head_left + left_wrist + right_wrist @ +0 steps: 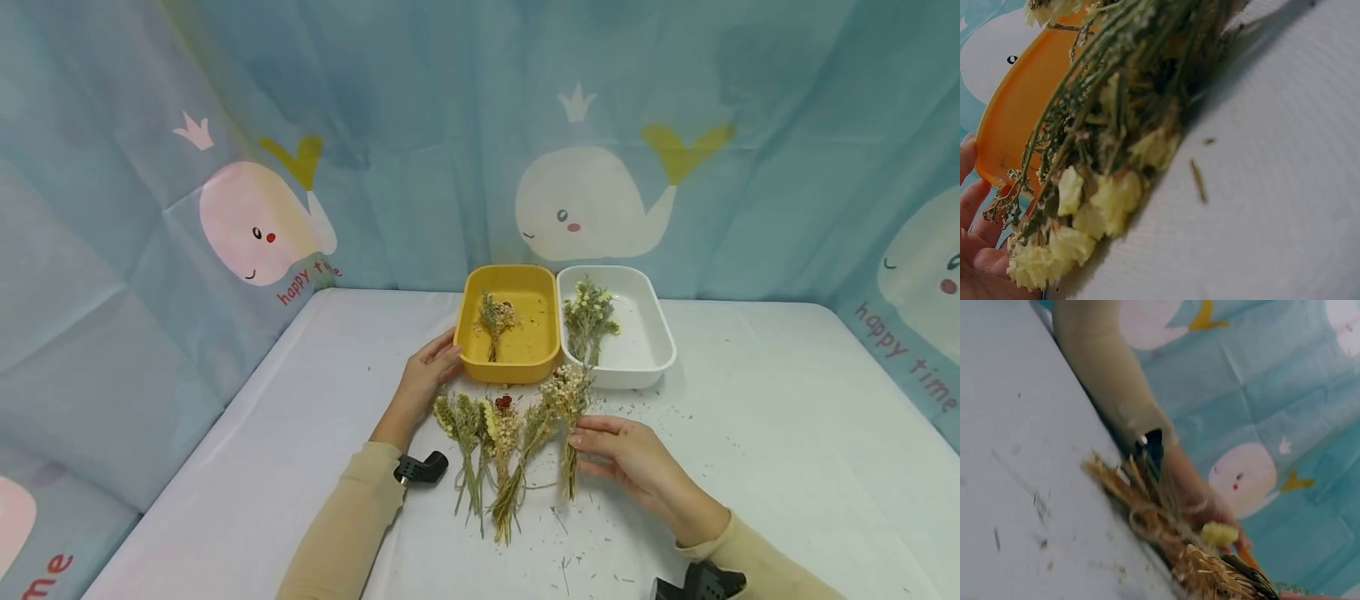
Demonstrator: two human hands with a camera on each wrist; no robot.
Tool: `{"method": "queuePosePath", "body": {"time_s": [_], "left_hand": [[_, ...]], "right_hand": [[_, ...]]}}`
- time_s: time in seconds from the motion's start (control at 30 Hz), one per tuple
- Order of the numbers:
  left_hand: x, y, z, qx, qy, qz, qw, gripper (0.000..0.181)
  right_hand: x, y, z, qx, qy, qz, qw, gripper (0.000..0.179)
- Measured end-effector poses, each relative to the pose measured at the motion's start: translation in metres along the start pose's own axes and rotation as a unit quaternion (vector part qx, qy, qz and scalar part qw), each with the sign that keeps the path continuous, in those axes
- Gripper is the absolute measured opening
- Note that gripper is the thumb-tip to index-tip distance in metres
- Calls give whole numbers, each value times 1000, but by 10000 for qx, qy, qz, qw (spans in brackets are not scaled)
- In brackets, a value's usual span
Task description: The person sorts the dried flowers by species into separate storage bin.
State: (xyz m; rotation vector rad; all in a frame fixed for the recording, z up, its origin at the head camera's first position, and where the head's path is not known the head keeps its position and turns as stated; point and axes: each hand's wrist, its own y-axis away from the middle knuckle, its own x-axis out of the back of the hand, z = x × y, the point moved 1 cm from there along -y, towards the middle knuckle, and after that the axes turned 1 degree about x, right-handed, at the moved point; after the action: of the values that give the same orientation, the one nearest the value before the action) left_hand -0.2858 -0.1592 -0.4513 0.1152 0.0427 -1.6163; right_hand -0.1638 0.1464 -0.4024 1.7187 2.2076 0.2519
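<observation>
My left hand [429, 367] rests against the left wall of the yellow tray [510, 372], its fingers touching the outside. A small dried flower bunch [494, 321] lies inside that tray. With thumb and fingers my right hand [626, 454] pinches a dried flower bouquet [567, 400] by its stems, in front of the trays. Beside it on the table lie several more dried bunches, including a yellow-flowered bunch [467, 425] and one with a red bloom [504, 425]. Large in the left wrist view are yellow flowers [1104, 206]; tied straw-coloured stems [1154, 519] show in the right wrist view.
A white tray [648, 362] adjoins the yellow one on the right and holds a yellow-flowered bunch [590, 317]. Bits of dry plant are scattered over the white tabletop [780, 400]. A blue whale-print curtain [442, 167] hangs behind and along the sides.
</observation>
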Motion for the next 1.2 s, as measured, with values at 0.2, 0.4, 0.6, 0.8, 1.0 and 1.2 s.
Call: {"method": "queuePosePath", "body": {"time_s": [0.2, 0.4, 0.6, 0.8, 1.0, 1.2], "left_hand": [[3, 0, 1, -6, -25, 72, 10000, 50], [8, 3, 4, -57, -83, 7, 9999, 53], [7, 7, 3, -87, -27, 78, 9999, 52], [-1, 9, -1, -92, -46, -24, 9999, 51], [-4, 8, 0, -42, -29, -14, 10000, 50], [-3, 6, 2, -63, -85, -44, 9999, 51]], "right_hand": [[6, -11, 5, -55, 182, 175, 9997, 56], [8, -15, 3, 20, 380, 237, 9990, 53], [15, -13, -5, 173, 396, 131, 9990, 55], [24, -5, -23, 313, 347, -103, 9989, 64], [25, -6, -52, 594, 394, -260, 9971, 64], [18, -23, -81, 565, 271, -319, 9975, 62]]}}
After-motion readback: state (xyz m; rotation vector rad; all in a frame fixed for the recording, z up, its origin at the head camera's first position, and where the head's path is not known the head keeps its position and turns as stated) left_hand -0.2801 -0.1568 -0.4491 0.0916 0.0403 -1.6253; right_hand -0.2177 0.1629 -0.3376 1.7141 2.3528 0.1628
